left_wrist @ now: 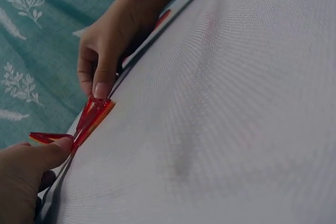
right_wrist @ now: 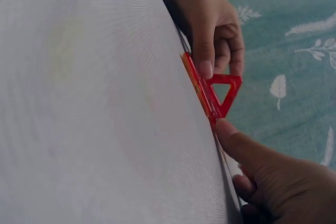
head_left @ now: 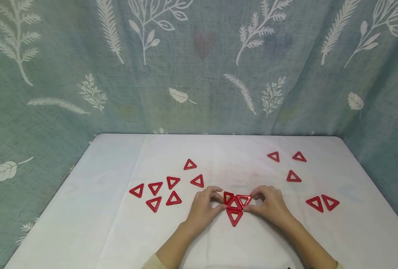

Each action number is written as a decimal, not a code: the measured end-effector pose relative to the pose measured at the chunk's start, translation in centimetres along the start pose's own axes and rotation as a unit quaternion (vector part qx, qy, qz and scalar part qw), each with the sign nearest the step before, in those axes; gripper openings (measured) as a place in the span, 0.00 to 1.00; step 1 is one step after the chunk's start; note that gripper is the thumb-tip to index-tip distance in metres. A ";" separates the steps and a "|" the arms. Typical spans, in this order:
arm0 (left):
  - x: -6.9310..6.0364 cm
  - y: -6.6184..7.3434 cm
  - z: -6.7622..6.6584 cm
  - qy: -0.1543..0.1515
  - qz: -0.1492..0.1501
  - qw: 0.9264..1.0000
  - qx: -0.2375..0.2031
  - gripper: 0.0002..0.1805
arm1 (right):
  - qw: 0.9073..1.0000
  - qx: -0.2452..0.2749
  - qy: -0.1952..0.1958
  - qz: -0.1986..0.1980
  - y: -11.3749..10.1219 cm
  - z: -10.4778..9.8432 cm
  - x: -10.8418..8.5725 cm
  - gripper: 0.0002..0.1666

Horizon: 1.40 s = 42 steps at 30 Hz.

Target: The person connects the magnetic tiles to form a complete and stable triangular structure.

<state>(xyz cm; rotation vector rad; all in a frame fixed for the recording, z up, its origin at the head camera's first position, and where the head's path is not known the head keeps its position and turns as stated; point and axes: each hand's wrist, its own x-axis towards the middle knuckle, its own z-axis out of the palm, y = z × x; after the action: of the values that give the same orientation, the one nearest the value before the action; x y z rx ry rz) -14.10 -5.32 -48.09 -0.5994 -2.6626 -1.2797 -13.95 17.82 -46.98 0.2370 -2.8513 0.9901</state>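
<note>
Four red open-centred triangles are joined in a cluster, a middle one [head_left: 234, 208] with one below [head_left: 234, 212] and one at each upper side. My left hand [head_left: 203, 209] pinches the left side piece [head_left: 225, 198], which looks tilted up, its thumb at the cluster's left corner. On the other side my right hand [head_left: 271, 205] pinches the right piece [head_left: 249, 197] between thumb and fingers. The left wrist view shows my left thumb against a raised piece [left_wrist: 44, 136]. In the right wrist view a triangle [right_wrist: 234, 82] stands up from the cloth by my left fingers.
Several loose red triangles [head_left: 173, 202] lie to the left on the white-covered table [head_left: 118, 231]. More lie to the right, two of them close together [head_left: 330, 207] and others farther back [head_left: 293, 181]. A green leaf-patterned curtain [head_left: 202, 82] hangs behind.
</note>
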 end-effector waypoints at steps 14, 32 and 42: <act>-0.1 0.2 -0.4 -0.006 0.023 0.999 0.032 0.18 | 0.992 0.122 -0.020 -0.007 -0.7 0.7 -0.8 0.29; -0.1 -0.3 -0.4 0.000 0.092 0.994 0.051 0.13 | 0.980 0.105 0.015 -0.167 -0.5 1.2 -0.8 0.22; -0.2 0.0 -0.6 -0.008 0.098 0.995 0.034 0.11 | 0.977 0.103 0.003 -0.185 -0.7 1.4 -1.1 0.23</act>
<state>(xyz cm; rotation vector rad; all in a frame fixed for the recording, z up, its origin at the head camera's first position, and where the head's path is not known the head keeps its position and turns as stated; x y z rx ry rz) -13.96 -5.86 -47.75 -0.8401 -2.5711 -1.1312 -12.83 16.50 -47.84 0.7505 -2.5569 1.1903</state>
